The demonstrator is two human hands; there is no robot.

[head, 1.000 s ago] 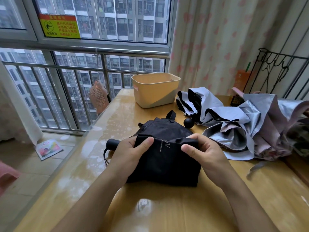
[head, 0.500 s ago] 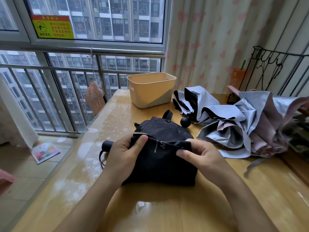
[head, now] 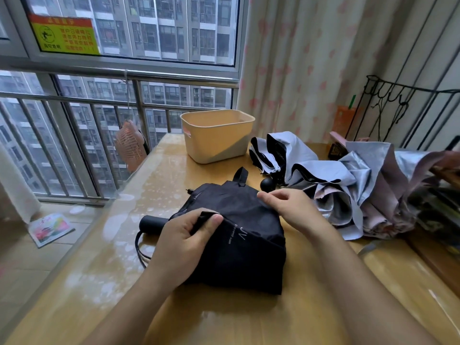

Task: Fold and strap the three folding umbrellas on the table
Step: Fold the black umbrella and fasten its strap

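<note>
Gripping a fold of the black umbrella with the left hand, thumb and curled fingers clamped on cloth by the handle end; pinching the canopy's far edge with the right hand (grip partly hidden, so judged rather than certain). Lying mid-table, long axis left to right, handle pointing left. Probably best strapped from the right, given the strap just beyond those right fingertips on the far side. Crowded to the right by the blue umbrella and pink umbrella, both loose, a black knob near the strap; beige basket farther back, out of the way.
</note>
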